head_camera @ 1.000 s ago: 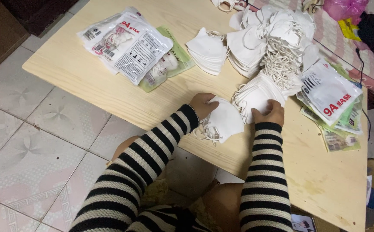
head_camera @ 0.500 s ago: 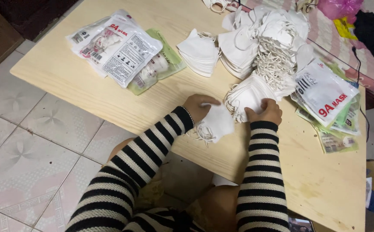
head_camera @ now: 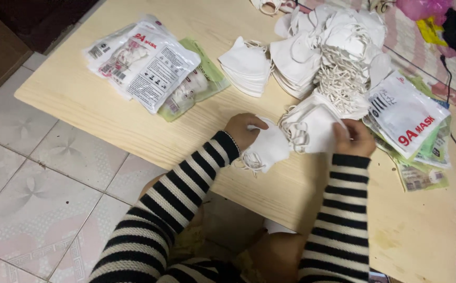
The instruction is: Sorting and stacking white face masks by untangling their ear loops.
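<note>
White, soft and folded, a face mask lies near the front edge of the pale wooden table under the left hand, whose fingers curl down onto its top edge and press it flat — its ear loops trail loose toward the table's edge. Just beside it the right hand pinches the corner of the top mask of a small stack of masks, fingers closed narrow on the fabric. Both forearms wear black-and-white striped sleeves. Behind the hands sits a big heap of white masks with tangled loops. To the right lie printed packets — white and green — and a second pile of packets rests at the far left.
</note>
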